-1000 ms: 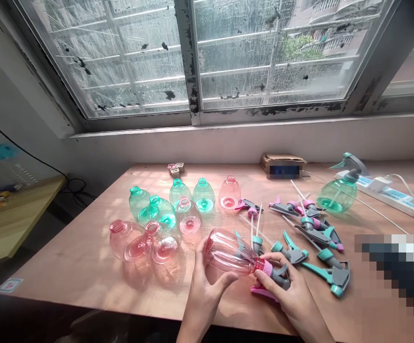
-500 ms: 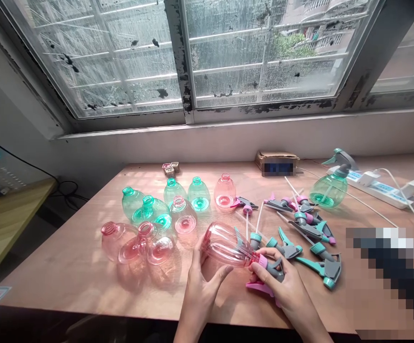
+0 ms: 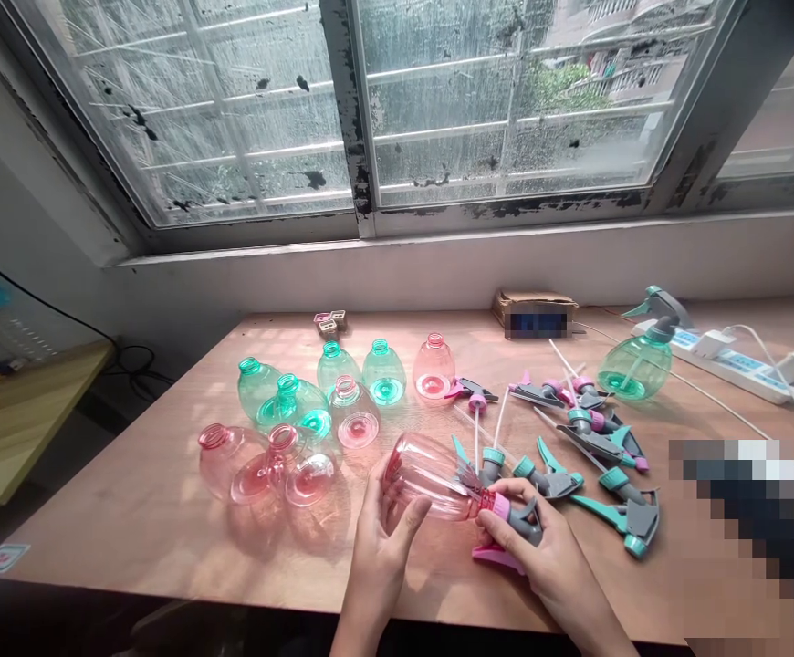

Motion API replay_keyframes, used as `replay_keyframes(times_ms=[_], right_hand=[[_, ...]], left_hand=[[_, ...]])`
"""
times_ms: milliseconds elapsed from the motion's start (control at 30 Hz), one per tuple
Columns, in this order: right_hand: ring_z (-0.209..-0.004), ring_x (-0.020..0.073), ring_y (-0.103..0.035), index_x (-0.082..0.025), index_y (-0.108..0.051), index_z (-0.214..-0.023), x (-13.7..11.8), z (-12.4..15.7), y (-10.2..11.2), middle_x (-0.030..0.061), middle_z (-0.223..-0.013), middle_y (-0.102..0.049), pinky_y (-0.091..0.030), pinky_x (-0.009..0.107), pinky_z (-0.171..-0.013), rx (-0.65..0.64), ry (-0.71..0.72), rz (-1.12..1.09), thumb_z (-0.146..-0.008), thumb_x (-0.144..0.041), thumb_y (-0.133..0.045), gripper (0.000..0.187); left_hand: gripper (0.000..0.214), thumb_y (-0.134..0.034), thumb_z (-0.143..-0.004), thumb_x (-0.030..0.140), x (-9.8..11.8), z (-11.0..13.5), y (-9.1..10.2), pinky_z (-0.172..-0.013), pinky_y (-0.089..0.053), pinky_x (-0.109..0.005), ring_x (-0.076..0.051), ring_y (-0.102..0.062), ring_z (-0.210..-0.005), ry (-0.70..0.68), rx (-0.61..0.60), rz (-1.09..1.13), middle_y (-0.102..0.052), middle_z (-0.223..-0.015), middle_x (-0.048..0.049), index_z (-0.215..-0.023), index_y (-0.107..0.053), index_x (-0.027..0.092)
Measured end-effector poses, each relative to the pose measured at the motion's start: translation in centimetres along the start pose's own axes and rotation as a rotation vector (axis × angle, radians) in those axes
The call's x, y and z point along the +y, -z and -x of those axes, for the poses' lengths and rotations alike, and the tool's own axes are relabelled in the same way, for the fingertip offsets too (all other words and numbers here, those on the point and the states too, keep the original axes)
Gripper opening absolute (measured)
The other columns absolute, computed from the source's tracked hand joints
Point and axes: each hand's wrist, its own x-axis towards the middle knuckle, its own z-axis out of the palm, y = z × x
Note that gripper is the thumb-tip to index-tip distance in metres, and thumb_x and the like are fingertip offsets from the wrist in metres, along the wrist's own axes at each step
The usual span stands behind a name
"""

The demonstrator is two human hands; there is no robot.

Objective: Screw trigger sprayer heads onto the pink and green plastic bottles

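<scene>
A clear pink plastic bottle lies tilted on its side between my hands, its neck pointing right. My left hand is wrapped round the bottle's base end. At the neck sits a grey and pink trigger spray head, its pink collar against the bottle's mouth. Fingers and thumb of my right hand are closed on that collar. The pink trigger points down toward the table. Whether the collar is fully threaded I cannot tell. Just beyond the hands lie loose teal and grey spray heads.
Several open pink bottles and green bottles stand on the left and middle of the wooden table. A green spray bottle with its head on stands near a power strip. A cardboard box sits by the wall.
The bottle's base has turned slightly and the neck sits a little lower. My right-hand fingers have shifted on the pink collar. The whole view has moved slightly.
</scene>
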Motion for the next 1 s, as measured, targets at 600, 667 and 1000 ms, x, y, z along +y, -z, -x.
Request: replay_keyframes(times_ms=[600, 667, 1000], right_hand=[[-0.074, 0.0193, -0.071, -0.022, -0.071, -0.102, 0.2, -0.1, 0.1, -0.0016, -0.082, -0.072, -0.068, 0.032, -0.068, 0.012, 0.043, 0.02, -0.078, -0.055, -0.092, 0.045], [-0.073, 0.0188, -0.07, -0.023, -0.072, -0.1, 0.2, 0.0, 0.0, -0.0015, -0.081, -0.072, -0.067, 0.03, -0.067, 0.022, 0.055, 0.027, -0.077, -0.054, -0.093, 0.044], [-0.075, 0.0221, -0.071, -0.021, -0.066, -0.113, 0.4, -0.4, 0.5, 0.0005, -0.074, -0.074, -0.069, 0.039, -0.074, 0.071, 0.013, -0.074, -0.08, -0.056, -0.091, 0.054]], left_hand=[[0.063, -0.085, -0.082, 0.054, 0.0, 0.1, -0.1, -0.126, -0.038, -0.05, -0.037, -0.05, -0.151, 0.013, 0.092, 0.021, -0.062, -0.155, -0.0123, -0.135, -0.064, 0.027], [0.062, -0.087, -0.082, 0.052, -0.5, -0.1, 0.1, -0.126, -0.037, -0.05, -0.037, -0.048, -0.153, -0.001, 0.095, 0.03, -0.06, -0.157, -0.0124, -0.134, -0.065, 0.027], [0.066, -0.085, -0.086, 0.042, -0.5, -0.2, 0.3, -0.124, -0.042, -0.051, -0.035, -0.055, -0.147, 0.012, -0.088, 0.057, -0.061, -0.158, -0.01, -0.147, -0.061, 0.032]])
